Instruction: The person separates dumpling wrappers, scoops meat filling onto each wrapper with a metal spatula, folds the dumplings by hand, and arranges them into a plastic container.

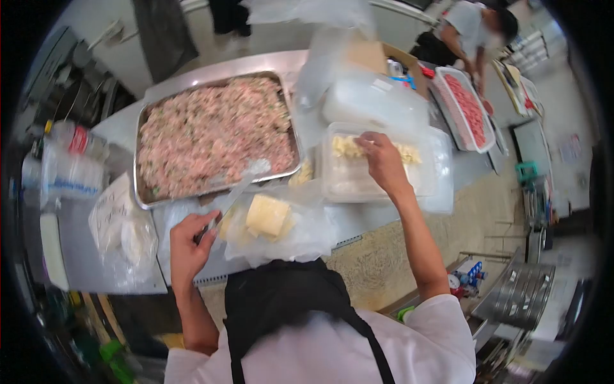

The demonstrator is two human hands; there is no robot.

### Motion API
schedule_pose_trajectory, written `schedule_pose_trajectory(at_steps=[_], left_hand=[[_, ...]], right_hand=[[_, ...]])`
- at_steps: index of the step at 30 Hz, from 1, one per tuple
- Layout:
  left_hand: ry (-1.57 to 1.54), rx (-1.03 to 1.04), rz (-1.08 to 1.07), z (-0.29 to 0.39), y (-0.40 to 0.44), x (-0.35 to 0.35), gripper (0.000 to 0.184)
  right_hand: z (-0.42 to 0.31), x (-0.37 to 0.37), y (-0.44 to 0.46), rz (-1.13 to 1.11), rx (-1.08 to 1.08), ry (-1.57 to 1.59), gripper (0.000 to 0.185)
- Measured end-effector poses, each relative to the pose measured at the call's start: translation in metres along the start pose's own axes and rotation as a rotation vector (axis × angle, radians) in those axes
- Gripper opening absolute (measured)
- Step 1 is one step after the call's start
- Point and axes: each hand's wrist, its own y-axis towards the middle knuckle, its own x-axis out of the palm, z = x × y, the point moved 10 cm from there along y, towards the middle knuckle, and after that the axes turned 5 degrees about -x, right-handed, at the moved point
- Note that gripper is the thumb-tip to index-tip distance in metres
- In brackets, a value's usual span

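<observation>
My left hand (pixel 190 246) is closed around the dark handle of a thin spatula (pixel 235 195), whose pale tip reaches over the near edge of a metal tray (pixel 137 168). Minced meat filling (pixel 214 137) with green bits fills that tray. Right of the left hand, a stack of square yellowish wrappers (pixel 267 215) lies on a plastic bag (pixel 307 230). My right hand (pixel 382 163) is above a clear plastic container (pixel 332 185), its fingers pinched on a dumpling in a row of small pale dumplings (pixel 345 146). The fingertips partly hide that dumpling.
A plastic lid or box (pixel 377 99) stands behind the container. At the back right, a person (pixel 464 35) works by a white tub of red meat (pixel 464 105). Bottles (pixel 77 139) and a bag with white contents (pixel 128 233) are at the left.
</observation>
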Motion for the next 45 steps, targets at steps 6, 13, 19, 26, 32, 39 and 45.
schedule_pose_trajectory(at_steps=[6, 13, 19, 26, 32, 39, 45], left_hand=[[-0.157, -0.072, 0.113, -0.031, -0.005, -0.006, 0.047], [-0.186, -0.192, 0.132, -0.055, -0.014, -0.010, 0.043], [-0.157, -0.177, 0.143, -0.088, -0.021, -0.017, 0.039], [-0.213, -0.288, 0.014, -0.089, -0.006, 0.007, 0.036], [0.397, 0.177, 0.149, -0.021, 0.037, -0.028, 0.024], [0.848, 0.044, 0.011, -0.038, 0.123, 0.008, 0.013], [0.837, 0.079, -0.262, -0.033, 0.132, 0.054, 0.012]], right_hand=[[-0.142, 0.032, -0.004, -0.019, -0.143, 0.521, 0.029], [-0.199, 0.167, -0.022, -0.289, -0.037, 0.405, 0.022], [-0.171, 0.185, -0.022, -0.334, 0.118, 0.541, 0.016], [-0.141, 0.168, -0.044, -0.198, 0.417, 1.080, 0.015], [-0.116, 0.149, -0.075, -0.117, 0.766, 1.436, 0.027], [-0.139, 0.128, -0.060, 0.029, 0.644, 2.510, 0.065], [-0.109, 0.163, -0.093, 0.117, 0.912, 2.001, 0.055]])
